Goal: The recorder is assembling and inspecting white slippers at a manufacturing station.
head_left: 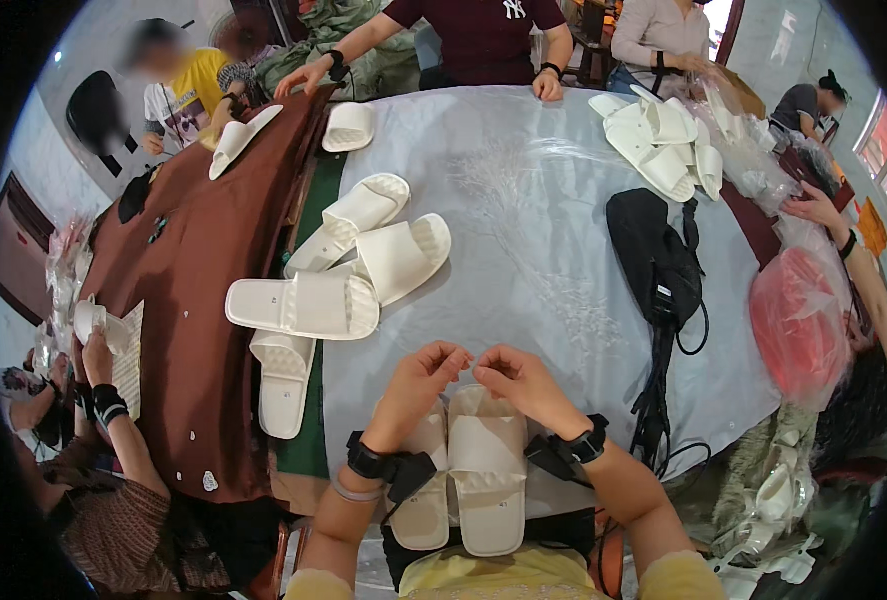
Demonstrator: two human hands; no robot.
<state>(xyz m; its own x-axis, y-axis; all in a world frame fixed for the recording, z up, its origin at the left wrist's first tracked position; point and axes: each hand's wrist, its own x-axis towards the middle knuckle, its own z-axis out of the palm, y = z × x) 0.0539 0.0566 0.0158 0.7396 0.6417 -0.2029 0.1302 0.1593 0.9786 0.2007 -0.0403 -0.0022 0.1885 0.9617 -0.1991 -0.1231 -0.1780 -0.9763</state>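
Observation:
My left hand (pixel 431 366) and my right hand (pixel 515 377) meet just above the table edge, their fingers curled in and pinched. Whatever they may hold is too small to make out. Right below them lies a pair of white slippers side by side, the right slipper (pixel 488 470) in full view and the left slipper (pixel 419 505) partly covered by my left hand and wrist. Beyond my hands, thin clear plastic strands (pixel 533 240) are spread across the grey table cover (pixel 403 130). Several more white slippers (pixel 303 305) lie in an overlapping heap to the left.
A black bag (pixel 653 255) with straps lies to the right. White slippers (pixel 658 140) are piled at the far right, near clear plastic bags (pixel 803 320). A brown-covered table (pixel 213 350) adjoins on the left. Other people work around the tables, one person's hand (pixel 546 85) resting opposite.

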